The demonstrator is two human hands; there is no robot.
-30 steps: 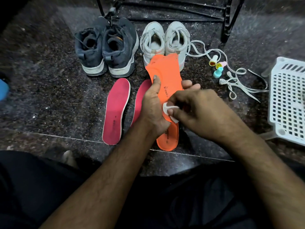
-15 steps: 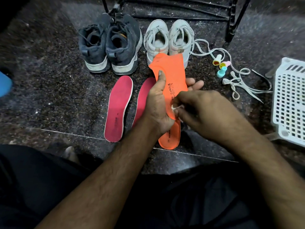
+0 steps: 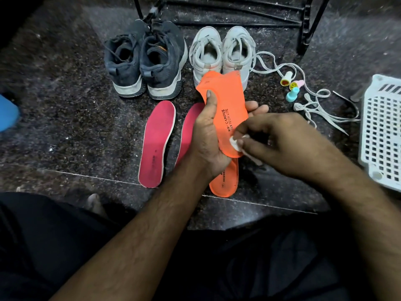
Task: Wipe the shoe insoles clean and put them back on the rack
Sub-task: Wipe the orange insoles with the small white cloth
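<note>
Orange insole [image 3: 225, 101] sits mid-frame, gripped by the left hand [image 3: 208, 140]; the right hand [image 3: 288, 146] pinches a small white wipe [image 3: 235, 143] against it. Hard rubbing could fold the thin insole or drop the wipe

The dark speckled stone floor [image 3: 65, 105] carries two pink insoles [image 3: 157, 144] just left of the left hand [image 3: 208, 135], an orange insole [image 3: 225, 181] below it, dark sneakers [image 3: 145, 59] and white sneakers [image 3: 221, 53] beyond, and loose laces [image 3: 312, 105] and a white basket [image 3: 382, 131] past the right hand [image 3: 288, 144]
</note>
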